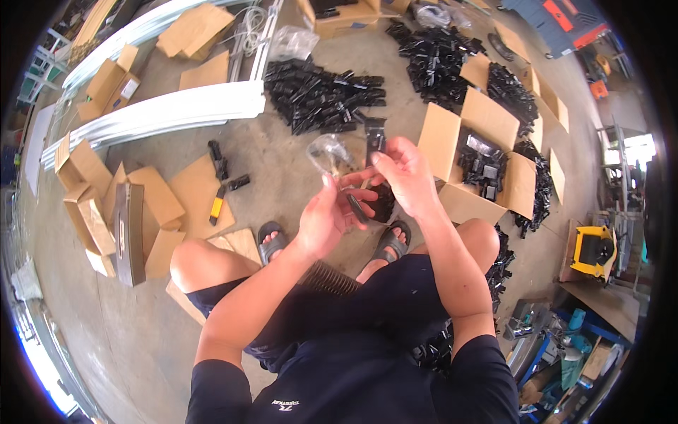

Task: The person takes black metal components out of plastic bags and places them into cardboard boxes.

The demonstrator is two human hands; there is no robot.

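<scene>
The lower end of a black part (376,133), near one o'clock from the middle of the view, is covered by the right hand (409,177), whose thumb and fingers pinch it; how far down it runs cannot be seen. The left hand (319,222), close to the middle, has its thumb raised and its fingers curled around a narrow dark piece (357,209) that they partly hide; how firmly they press it, I cannot tell. Beyond the hands, a dark heap (383,203) is mostly blocked from sight, and a brown ribbed coil (332,278) at six o'clock shows only partly beside the dark shorts (385,300). Pieces in the black pile (321,95) at twelve o'clock overlap too much to tell apart. That pile is shiny and hard-edged, near a crinkled clear plastic bag (330,150). At two o'clock a cardboard box (519,184), flaps spread, holds more glossy black pieces (482,166). Long, smooth white strips (169,113) lie at ten o'clock, bent by the lens; at nine o'clock a slim yellow-and-black tool (217,205) rests on flat cardboard (200,185). The floor (141,332) is dull grey, with a mottled surface.
</scene>
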